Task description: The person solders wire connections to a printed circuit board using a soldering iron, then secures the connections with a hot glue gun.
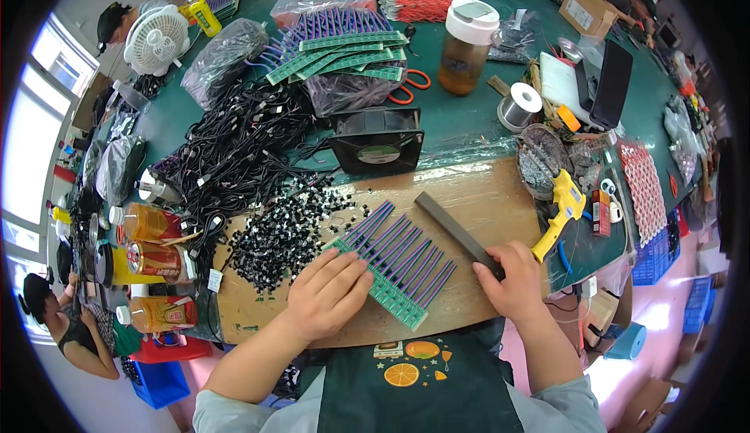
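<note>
A green circuit board panel (398, 304) with a row of purple and black wires lies slantwise on the brown work board (484, 308) in front of me. My left hand (330, 291) rests on the panel's left end, its fingers stretched out flat. A dark, flat bar (455, 231) lies beside the wires on the right. My right hand (512, 278) grips the near end of this bar between thumb and fingers. Left of the panel spreads a pile of small black and white connectors (285, 226).
Black cables (242, 132) heap at the left behind the connectors. A black fan (377, 142) stands at the board's far edge. More wired panels (344, 54) are stacked beyond. Right are a yellow soldering gun (561, 210) and solder spool (519, 107). Drink bottles (160, 313) line the left edge.
</note>
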`<action>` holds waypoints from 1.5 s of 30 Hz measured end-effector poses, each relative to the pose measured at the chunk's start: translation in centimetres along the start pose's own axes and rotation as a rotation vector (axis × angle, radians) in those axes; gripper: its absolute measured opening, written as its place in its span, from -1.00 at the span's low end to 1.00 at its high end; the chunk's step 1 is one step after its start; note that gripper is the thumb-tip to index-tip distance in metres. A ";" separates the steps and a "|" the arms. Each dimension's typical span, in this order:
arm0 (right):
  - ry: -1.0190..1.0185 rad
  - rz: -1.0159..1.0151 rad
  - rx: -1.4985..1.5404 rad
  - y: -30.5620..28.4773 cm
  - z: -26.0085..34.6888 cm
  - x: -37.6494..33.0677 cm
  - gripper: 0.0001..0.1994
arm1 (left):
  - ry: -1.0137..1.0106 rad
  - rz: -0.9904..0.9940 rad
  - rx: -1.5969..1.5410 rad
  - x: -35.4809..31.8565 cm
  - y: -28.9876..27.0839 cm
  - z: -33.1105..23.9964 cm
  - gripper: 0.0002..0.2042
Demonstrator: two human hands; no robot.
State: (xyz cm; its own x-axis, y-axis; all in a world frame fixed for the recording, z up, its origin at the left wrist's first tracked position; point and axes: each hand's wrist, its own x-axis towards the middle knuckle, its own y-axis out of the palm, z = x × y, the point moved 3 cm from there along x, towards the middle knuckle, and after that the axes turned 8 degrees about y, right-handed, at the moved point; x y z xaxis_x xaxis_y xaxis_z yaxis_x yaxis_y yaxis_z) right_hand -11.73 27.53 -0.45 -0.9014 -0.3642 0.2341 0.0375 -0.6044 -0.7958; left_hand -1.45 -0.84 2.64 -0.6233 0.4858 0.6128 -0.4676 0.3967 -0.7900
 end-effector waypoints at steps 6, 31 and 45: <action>0.121 -0.010 0.049 -1.4 0.6 -0.7 -0.73 | 0.015 0.075 -0.010 0.1 1.9 0.4 -0.80; -0.050 0.055 0.110 2.4 3.4 1.0 -0.73 | -0.094 0.229 -0.037 -0.1 2.6 0.7 -0.72; -0.044 -0.010 0.035 3.5 3.7 1.2 -0.74 | -0.157 0.319 -0.066 0.3 3.6 0.5 -0.66</action>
State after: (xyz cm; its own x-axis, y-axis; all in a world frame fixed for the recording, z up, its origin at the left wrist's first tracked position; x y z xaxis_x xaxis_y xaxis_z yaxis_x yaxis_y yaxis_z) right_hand -11.05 22.36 -0.88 -0.8819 -0.3886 0.2670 0.0444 -0.6322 -0.7735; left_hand -3.64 0.29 -0.04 -0.8223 0.4696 0.3213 -0.1961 0.2961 -0.9348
